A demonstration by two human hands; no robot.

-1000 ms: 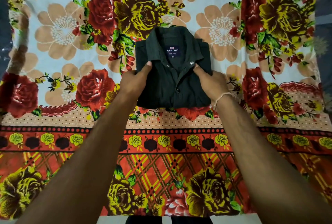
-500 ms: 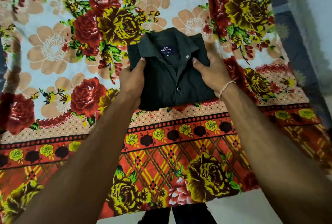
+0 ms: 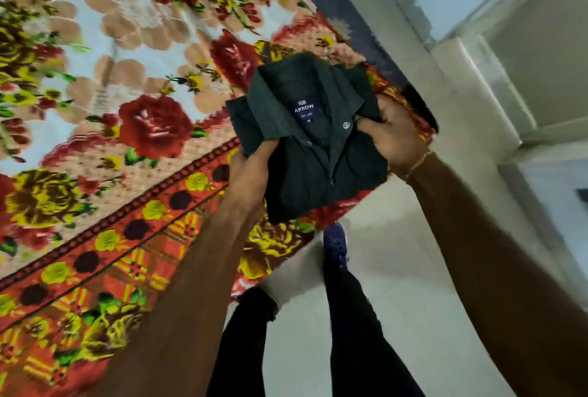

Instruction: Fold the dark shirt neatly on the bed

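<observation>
Folded dark shirt (image 3: 313, 145) now lifted clear of the floral bedsheet (image 3: 105, 129); earlier it lay flat on it. Left hand (image 3: 251, 177) and right hand (image 3: 393, 135) have carried it rightward, past the bed's edge, partly over the pale floor (image 3: 401, 269). View has swung right and tilted; the person's dark trouser legs (image 3: 353, 339) and a wall corner (image 3: 477, 72) have come into frame.

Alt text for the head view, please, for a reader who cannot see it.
Two hands grip a folded dark shirt, collar up with its label showing: left hand on one side, right hand on the other. The shirt is over the corner of a floral bedsheet, with pale floor beyond.
</observation>
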